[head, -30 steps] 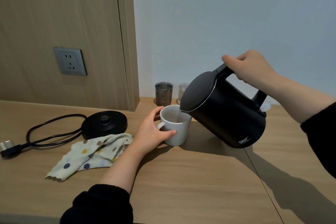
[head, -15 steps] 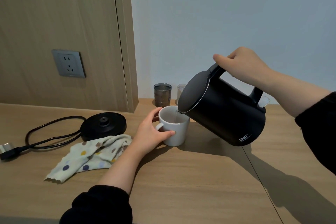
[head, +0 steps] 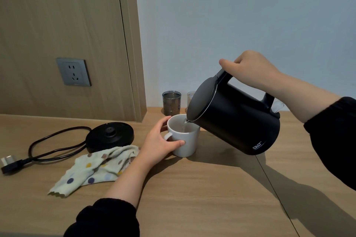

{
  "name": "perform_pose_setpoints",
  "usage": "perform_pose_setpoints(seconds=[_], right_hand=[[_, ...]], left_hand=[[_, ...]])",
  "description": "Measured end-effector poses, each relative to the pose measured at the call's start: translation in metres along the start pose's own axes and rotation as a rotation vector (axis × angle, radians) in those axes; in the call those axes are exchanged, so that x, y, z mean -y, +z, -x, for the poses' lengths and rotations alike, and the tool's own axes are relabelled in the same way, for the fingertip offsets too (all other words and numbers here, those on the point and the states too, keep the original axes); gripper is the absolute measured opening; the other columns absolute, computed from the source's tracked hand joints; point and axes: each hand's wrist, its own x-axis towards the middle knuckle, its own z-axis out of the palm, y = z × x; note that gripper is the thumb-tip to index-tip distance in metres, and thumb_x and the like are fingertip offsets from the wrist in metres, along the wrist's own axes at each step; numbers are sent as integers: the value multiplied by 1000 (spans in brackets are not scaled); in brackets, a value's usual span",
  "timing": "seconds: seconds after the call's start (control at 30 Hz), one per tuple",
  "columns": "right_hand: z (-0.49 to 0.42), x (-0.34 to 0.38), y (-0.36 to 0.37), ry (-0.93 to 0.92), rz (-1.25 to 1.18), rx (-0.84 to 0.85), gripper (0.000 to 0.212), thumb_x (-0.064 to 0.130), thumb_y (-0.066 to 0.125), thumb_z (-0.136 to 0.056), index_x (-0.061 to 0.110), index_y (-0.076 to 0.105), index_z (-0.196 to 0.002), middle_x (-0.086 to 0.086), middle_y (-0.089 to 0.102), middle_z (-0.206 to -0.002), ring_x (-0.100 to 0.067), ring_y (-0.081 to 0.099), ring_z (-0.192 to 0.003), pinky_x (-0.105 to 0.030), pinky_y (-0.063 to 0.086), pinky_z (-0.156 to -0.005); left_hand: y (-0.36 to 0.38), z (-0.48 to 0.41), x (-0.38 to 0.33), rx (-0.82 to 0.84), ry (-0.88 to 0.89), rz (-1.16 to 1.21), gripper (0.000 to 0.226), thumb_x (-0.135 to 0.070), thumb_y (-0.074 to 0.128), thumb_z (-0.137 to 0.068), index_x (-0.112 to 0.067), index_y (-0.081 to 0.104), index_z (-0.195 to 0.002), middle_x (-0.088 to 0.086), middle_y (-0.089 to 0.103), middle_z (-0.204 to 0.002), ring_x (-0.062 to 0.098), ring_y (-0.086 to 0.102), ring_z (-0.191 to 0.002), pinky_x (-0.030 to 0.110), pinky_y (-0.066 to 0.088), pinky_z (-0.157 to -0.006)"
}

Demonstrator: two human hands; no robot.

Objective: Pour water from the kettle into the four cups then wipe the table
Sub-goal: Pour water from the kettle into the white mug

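My right hand grips the handle of a black kettle, tilted left with its spout over a white mug. A thin stream of water runs from the spout into the mug. My left hand wraps around the mug's side and handle, holding it on the wooden table. Behind the mug stand a dark glass cup and a clear glass cup, partly hidden by the kettle. Another clear cup peeks out behind the kettle's handle. A spotted cloth lies crumpled left of my forearm.
The round black kettle base sits left of the mug, its cord looping to a loose plug near the left edge. A wall socket is on the wood panel. A seam crosses the table at right.
The kettle has tipped further and risen slightly, and water now visibly streams into the mug. My left hand stays on the mug.
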Motion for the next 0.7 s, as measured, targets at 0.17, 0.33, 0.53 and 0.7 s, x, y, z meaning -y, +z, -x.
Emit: perform_pose_setpoints(seconds=[0.17, 0.33, 0.53, 0.7], right_hand=[[-1, 2, 0, 0, 31, -4, 51, 50, 50, -90, 21, 17, -64, 1, 14, -56, -21, 16, -53, -35, 13, -56], [-1, 3, 0, -3, 34, -2, 52, 51, 50, -89, 20, 17, -64, 1, 15, -56, -22, 17, -53, -35, 14, -55], [0, 3, 0, -15, 39, -4, 52, 50, 50, -89, 20, 17, -64, 0, 15, -56, -22, 17, -54, -35, 13, -56], [-1, 3, 1, -13, 37, -5, 52, 50, 51, -90, 21, 16, -63, 1, 13, -56, -21, 16, -53, -35, 13, -56]], left_hand=[[1, -1, 1, -5, 7, 1, 78, -27, 84, -67, -30, 43, -134, -17, 52, -124, 3, 48, -115, 12, 40, -82], [1, -1, 2, -16, 4, -9, 79, -28, 84, -67, -30, 43, -134, -18, 53, -123, 3, 48, -115, 22, 44, -91], [1, 0, 2, -9, 6, -7, 78, -28, 84, -68, -30, 43, -134, -19, 52, -122, 3, 48, -115, 19, 42, -88], [0, 1, 0, -10, 12, 3, 76, -26, 84, -68, -31, 43, -132, -20, 52, -120, 1, 48, -113, 13, 42, -85]])
